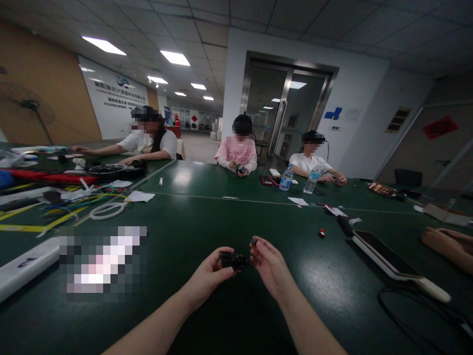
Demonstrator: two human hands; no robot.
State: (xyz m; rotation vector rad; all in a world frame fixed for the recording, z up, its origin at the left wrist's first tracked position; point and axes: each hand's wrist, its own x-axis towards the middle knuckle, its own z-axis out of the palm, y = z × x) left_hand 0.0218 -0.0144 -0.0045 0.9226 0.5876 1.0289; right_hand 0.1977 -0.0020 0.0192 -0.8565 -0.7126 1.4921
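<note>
Above the green tabletop [207, 212], my left hand [212, 271] is closed around a short black cylindrical object [232, 260]. The object lies roughly sideways, and its narrower end points toward my right hand [268, 264]. A small dark piece [254, 240] sits at the thumb and fingertips of that right hand, which are pinched together on it. The piece is too small for me to name. The fingers of my right hand are close to the narrow end of the black object; whether they touch it I cannot tell.
A white power strip [29, 266], a blurred-out bright item and cables lie left. On the right are a white handheld device with a dark screen [386, 254], a small red-and-black part [321, 232] and a neighbour's hands [447, 246]. Water bottles [286, 177] and several people are across the table.
</note>
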